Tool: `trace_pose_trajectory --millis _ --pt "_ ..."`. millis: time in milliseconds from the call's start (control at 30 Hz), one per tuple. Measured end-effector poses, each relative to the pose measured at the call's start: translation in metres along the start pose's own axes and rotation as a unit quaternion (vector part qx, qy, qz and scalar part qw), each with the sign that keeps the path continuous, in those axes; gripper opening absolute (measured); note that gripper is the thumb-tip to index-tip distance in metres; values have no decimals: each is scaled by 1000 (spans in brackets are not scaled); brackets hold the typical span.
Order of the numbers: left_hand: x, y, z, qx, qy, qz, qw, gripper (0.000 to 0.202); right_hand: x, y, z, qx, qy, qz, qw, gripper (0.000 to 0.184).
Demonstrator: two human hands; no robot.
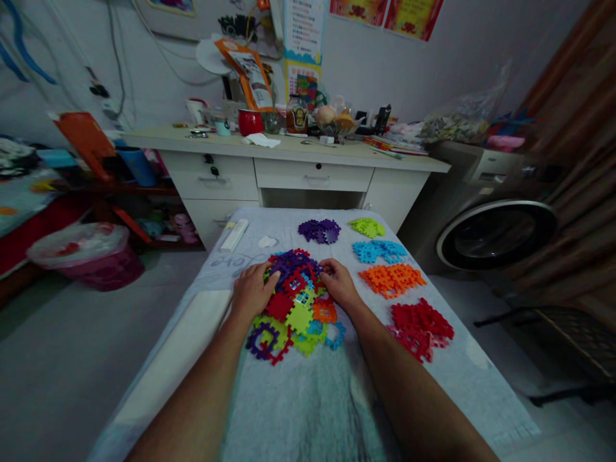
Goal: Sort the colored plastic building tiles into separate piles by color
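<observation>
A mixed pile of toothed plastic building pieces [301, 314] in red, purple, green, orange and blue lies on the cloth-covered table. My left hand [253, 290] rests against the pile's left side, thumb spread from the fingers and touching the pieces. On the opposite side, my right hand [338, 282] has its fingers bent in at the upper right edge; what lies between them is hidden. Sorted by colour are heaps of purple pieces [319, 231], green pieces [367, 227], blue pieces [379, 251], orange pieces [392, 280] and red and pink pieces [421, 327].
A white box-like strip [234, 235] lies at the table's far left. Behind stands a white desk [317, 154] crowded with jars, a red cup and an orange bag. A washing machine [481, 205] is at the right, a lined pink bin [91, 256] at the left.
</observation>
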State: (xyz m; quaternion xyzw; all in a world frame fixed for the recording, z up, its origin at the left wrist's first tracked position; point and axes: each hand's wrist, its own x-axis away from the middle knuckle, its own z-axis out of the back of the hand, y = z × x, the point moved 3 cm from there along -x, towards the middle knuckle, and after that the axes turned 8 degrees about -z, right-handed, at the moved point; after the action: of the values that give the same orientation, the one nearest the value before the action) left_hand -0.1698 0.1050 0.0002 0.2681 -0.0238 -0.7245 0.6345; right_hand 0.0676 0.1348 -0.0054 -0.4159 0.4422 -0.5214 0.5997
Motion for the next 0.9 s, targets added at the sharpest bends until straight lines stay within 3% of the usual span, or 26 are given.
trace_pose_trajectory --millis 367,567,900 --pt "1 -1 -1 6 -4 11 1000 45 -3 0 4 -108 19 -29 994 21" --pt "1 1 1 2 -5 9 1000 43 -7 3 10 -146 67 -60 985 26" --pt "1 1 1 3 -10 8 1000 44 -67 4 9 -165 147 -138 965 22"
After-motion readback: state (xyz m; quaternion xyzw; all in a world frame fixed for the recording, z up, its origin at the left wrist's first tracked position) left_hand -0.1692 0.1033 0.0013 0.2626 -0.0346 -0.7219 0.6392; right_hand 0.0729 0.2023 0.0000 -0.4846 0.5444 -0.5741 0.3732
